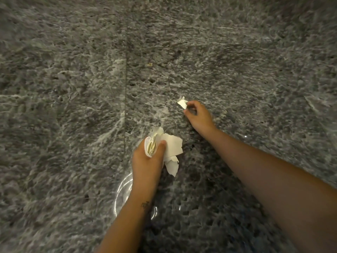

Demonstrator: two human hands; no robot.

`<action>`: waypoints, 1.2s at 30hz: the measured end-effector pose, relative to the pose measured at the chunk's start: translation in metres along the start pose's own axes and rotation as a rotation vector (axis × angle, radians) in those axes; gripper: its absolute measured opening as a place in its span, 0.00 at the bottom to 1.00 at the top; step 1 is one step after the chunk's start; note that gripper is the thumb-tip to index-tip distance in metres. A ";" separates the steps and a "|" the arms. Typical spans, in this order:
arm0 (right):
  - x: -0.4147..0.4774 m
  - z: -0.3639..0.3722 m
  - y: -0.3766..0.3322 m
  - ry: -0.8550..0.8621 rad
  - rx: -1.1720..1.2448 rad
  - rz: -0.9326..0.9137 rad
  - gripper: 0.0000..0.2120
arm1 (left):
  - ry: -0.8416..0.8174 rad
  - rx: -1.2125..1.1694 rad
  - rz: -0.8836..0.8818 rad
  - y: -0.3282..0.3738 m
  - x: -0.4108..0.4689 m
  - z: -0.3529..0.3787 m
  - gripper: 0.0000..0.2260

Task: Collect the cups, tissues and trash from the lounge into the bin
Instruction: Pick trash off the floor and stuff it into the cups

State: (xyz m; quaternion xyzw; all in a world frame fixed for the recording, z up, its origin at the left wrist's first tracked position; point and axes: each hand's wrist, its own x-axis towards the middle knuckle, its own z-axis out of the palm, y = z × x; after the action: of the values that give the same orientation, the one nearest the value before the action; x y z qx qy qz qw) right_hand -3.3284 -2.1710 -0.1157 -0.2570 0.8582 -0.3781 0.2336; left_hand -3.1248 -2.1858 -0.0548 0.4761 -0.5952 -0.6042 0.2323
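Note:
My left hand [145, 159] grips a bundle of crumpled white tissues and paper [169, 145] low in the middle of the head view; loose torn ends hang to its right. Under my left forearm something clear and round, like a plastic cup [124, 190], shows faintly; what holds it is hidden. My right hand [197, 115] reaches forward over the grey marble floor [73, 88] and pinches a small white paper scrap [182, 102] between thumb and fingertips. The bin is out of view.
A tiny tan crumb [149, 64] lies on the floor farther ahead. A thin dark joint between floor slabs [125, 79] runs away from me, left of my hands. The floor is flat all round.

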 end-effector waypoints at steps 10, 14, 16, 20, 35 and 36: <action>0.039 0.022 -0.008 0.232 -0.235 0.112 0.10 | -0.013 -0.045 -0.023 -0.012 0.002 -0.012 0.02; 0.024 0.023 -0.014 0.216 -0.169 0.124 0.06 | -0.005 -0.049 -0.060 -0.015 0.002 -0.014 0.05; 0.005 0.022 -0.019 0.171 -0.097 0.094 0.07 | 0.004 -0.045 -0.072 -0.012 0.002 -0.015 0.04; -0.049 0.007 -0.044 0.067 0.116 -0.040 0.06 | 0.080 -0.076 -0.098 0.001 0.009 -0.017 0.03; -0.112 -0.102 -0.204 -0.065 0.201 -0.294 0.07 | 0.010 -0.255 -0.086 0.154 -0.003 -0.038 0.08; -0.106 -0.103 -0.209 -0.067 0.178 -0.308 0.06 | -0.011 -0.267 -0.074 0.162 0.002 -0.036 0.10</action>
State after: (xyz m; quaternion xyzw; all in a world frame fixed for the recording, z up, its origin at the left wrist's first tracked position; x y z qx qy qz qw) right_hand -3.2536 -2.1726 0.1292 -0.3760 0.7636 -0.4751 0.2234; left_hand -3.1417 -2.2352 0.1026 0.4592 -0.4927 -0.6890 0.2677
